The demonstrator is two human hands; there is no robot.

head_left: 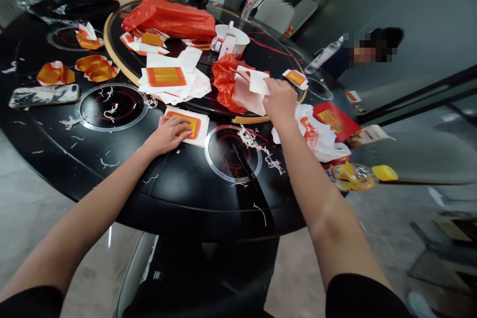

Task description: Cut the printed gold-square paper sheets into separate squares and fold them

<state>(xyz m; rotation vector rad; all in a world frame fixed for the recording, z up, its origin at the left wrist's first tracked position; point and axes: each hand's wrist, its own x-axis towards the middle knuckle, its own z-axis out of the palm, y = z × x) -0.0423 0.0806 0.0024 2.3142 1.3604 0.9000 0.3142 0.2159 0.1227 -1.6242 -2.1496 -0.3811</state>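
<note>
Shredded white paper strips point(253, 145) litter the round black table point(179, 203). The left hand point(167, 135) rests flat, fingers together, on a square orange-and-yellow paper card point(198, 131). The right hand point(280, 100), fingers together, touches white paper sheets point(248, 90) beside a crumpled orange plastic bag point(224, 84); any grip cannot be told.

left hand point(167, 135) flat, palm down, right hand point(281, 100) arched over, palm down

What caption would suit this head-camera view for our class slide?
Left hand presses a printed paper square; right hand touches white paper.
</note>
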